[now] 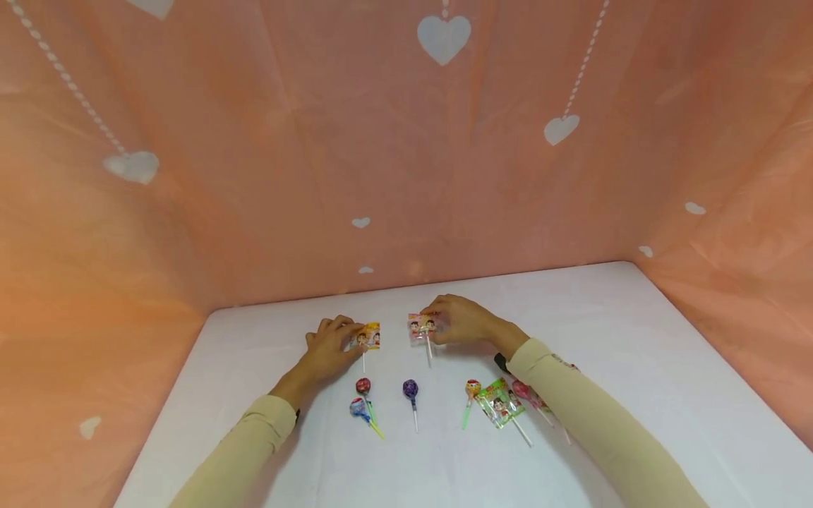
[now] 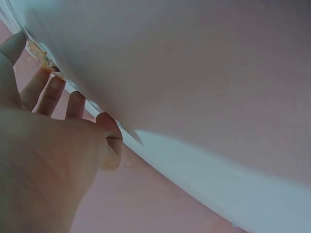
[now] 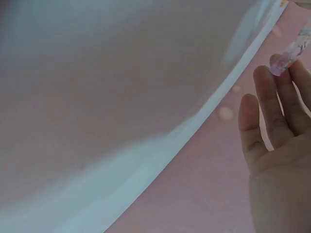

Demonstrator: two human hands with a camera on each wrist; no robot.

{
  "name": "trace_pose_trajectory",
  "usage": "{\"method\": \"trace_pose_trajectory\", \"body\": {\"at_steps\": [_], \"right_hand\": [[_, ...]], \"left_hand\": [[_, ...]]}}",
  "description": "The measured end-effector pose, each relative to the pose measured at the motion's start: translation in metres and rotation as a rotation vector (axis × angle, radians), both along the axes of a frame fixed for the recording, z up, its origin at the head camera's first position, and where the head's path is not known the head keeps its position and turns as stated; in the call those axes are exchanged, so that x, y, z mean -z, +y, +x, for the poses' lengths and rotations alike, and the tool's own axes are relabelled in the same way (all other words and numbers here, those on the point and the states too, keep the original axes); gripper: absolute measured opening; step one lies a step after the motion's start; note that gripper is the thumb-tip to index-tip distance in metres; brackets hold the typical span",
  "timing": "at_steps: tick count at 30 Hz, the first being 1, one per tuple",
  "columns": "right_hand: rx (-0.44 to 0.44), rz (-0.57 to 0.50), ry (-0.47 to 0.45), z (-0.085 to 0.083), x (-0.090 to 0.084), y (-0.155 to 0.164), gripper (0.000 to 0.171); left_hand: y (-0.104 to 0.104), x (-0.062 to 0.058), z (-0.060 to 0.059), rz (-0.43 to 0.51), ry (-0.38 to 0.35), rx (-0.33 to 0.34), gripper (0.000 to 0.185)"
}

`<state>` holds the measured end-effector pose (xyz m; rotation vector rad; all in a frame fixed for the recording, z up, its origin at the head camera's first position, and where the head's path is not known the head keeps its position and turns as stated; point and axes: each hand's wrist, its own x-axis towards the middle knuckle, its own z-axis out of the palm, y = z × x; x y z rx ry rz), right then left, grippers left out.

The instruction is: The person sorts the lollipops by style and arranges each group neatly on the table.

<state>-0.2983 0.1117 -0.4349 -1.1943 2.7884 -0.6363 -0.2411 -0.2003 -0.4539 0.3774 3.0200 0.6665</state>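
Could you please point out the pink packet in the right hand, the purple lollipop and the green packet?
Pink packet (image 1: 420, 327): head view, on its printed front.
Purple lollipop (image 1: 411, 389): head view, on its wrapped ball.
Green packet (image 1: 500, 403): head view, on its printed middle.

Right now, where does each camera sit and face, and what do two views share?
Head: on the head, facing forward and down at the table; left hand, right hand and sleeves show.
Left wrist: on that wrist, facing along the left hand, which shows, to the table.
Right wrist: on that wrist, facing along the right hand, which shows, to the table.
Shared: head and left wrist both show the orange packet.
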Motion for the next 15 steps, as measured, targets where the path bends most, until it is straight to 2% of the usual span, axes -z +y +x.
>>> {"method": "trace_pose_trajectory", "body": {"at_steps": [4, 12, 15], "right_hand": [[0.003, -0.013, 0.001, -0.001, 0.0, -0.004, 0.054], [-0.006, -0.039, -0.008, -0.002, 0.004, -0.021, 0.053], [0.003, -0.04, -0.008, -0.001, 0.004, -0.024, 0.053]], "left_hand": [[0.002, -0.001, 0.0, -0.012, 0.013, 0.004, 0.05], [0.0, -0.003, 0.002, -0.029, -0.023, -0.02, 0.051], [0.001, 0.0, 0.001, -0.021, -0.029, -0.015, 0.052]]}}
